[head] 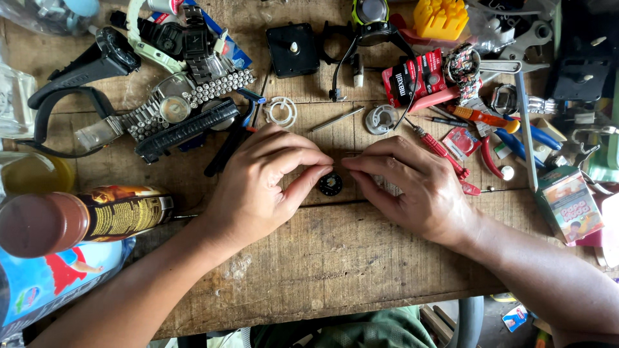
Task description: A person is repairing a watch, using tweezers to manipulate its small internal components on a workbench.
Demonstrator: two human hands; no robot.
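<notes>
Your left hand (258,187) and right hand (412,190) sit on the bench (335,258), a bit in from its near edge, fingertips nearly meeting. Between them lies a small black disc (330,185); your left thumb touches its edge, and the fingers of both hands are curled close around it, not clamped on it as far as I can see. Can't tell if the right fingertips actually touch it.

At the near left edge a brown bottle (77,216) with a yellow label lies on its side, over a blue packet (45,283). Near the right edge there's a small green box (570,203) with a cartoon picture. Just past your right hand is a red screwdriver (442,151). Further back, a red blister card (412,77) of coin cells, a white ring (282,111), a pile of watches (174,96) at the far left, a black square clock movement (292,49) and a yellow block (441,17) at the far edge.
</notes>
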